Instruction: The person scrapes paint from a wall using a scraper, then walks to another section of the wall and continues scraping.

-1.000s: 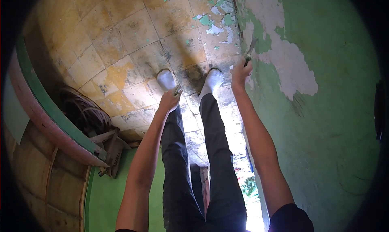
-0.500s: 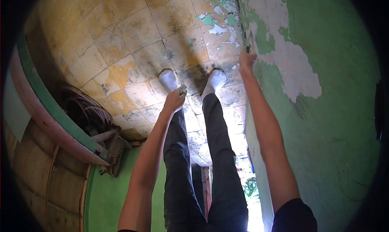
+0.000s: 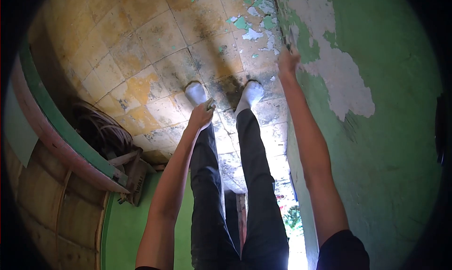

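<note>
My right hand (image 3: 288, 62) is closed around a thin tool, slightly blurred, whose tip points up along the green wall (image 3: 391, 143) beside a bare patch (image 3: 346, 84) of peeled paint. In front of my left leg, my left hand (image 3: 202, 114) is closed, with a small greenish object (image 3: 210, 102) showing at its fingers; what it is I cannot make out. Flakes of green and white paint (image 3: 253, 34) lie on the floor at the foot of the wall.
Worn yellowish tiles (image 3: 136, 44) form the floor under my two socked feet (image 3: 253, 91). On the left are a curved green and pink ledge (image 3: 52, 124), a dark coiled bundle (image 3: 101, 128) and a box (image 3: 136, 180). Bright light enters at the bottom.
My right hand has shifted slightly up along the wall, and more of its tool shows. My left hand has moved slightly left.
</note>
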`<state>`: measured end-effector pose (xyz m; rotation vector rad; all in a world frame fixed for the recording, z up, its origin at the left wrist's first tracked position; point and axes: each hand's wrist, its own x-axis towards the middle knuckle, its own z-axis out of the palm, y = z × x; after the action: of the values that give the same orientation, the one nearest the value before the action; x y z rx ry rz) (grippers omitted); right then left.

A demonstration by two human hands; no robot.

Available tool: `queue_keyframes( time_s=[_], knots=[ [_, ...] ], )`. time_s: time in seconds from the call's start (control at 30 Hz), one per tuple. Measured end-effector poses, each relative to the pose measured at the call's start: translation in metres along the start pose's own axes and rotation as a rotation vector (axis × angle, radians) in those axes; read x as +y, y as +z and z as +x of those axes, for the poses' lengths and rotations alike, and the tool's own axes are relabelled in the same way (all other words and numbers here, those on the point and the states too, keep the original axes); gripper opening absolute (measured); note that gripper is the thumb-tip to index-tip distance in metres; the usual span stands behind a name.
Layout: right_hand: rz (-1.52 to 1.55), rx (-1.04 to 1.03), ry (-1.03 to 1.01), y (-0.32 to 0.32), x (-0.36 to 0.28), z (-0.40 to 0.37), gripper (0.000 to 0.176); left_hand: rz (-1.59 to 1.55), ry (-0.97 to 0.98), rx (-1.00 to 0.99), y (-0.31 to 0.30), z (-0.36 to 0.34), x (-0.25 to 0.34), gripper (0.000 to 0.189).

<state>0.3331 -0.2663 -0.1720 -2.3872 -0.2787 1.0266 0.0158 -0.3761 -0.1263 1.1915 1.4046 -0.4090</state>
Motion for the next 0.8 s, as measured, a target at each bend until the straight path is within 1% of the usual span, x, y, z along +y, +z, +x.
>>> queue_keyframes(
  time_s=[0.07,0.13,0.2,0.27,0.33,0.4,0.47,0.5,0.57,0.67,0.7,0.77,0.8],
  knots=[
    [-0.143,0.019,-0.118,0.034,0.004,0.04,0.043,-0.023,0.034,0.051,0.002,0.004,-0.006,0.043],
    [-0.129,0.126,-0.208,0.072,0.035,0.093,0.029,-0.009,0.02,0.04,0.002,0.005,-0.003,0.046],
    [-0.105,0.119,-0.217,0.074,0.04,0.093,0.029,-0.003,0.023,0.043,0.003,0.003,-0.004,0.046],
    [-0.07,0.007,-0.164,0.042,0.008,0.04,0.045,-0.011,0.056,0.069,0.011,0.007,-0.008,0.044],
    [0.151,0.062,-0.08,0.008,-0.024,-0.028,0.043,-0.018,0.078,0.073,0.02,0.011,-0.006,0.044],
    [0.274,0.065,-0.089,0.008,-0.03,-0.04,0.038,-0.02,0.067,0.067,0.016,0.016,0.0,0.043],
    [0.276,0.04,-0.185,0.015,-0.011,-0.018,0.032,-0.029,0.027,0.022,0.011,0.02,0.016,0.043],
    [0.088,0.121,-0.327,0.032,0.006,0.016,0.033,-0.014,0.064,0.039,0.014,0.027,0.015,0.04],
    [0.029,0.105,-0.281,0.059,-0.001,0.047,0.042,-0.064,0.103,0.063,0.005,0.032,0.032,0.038],
    [0.056,0.095,-0.255,0.055,-0.004,0.033,0.049,-0.161,0.136,0.07,-0.002,0.045,0.065,0.038],
    [0.093,0.079,-0.242,0.037,-0.008,0.008,0.05,-0.199,0.144,0.073,-0.005,0.054,0.076,0.041],
    [0.16,0.058,-0.194,0.0,-0.019,-0.035,0.05,-0.276,0.178,0.015,-0.01,0.076,0.105,0.043],
    [0.195,0.05,-0.159,-0.016,-0.024,-0.053,0.051,-0.34,0.228,0.076,-0.009,0.085,0.123,0.043]
  ],
)
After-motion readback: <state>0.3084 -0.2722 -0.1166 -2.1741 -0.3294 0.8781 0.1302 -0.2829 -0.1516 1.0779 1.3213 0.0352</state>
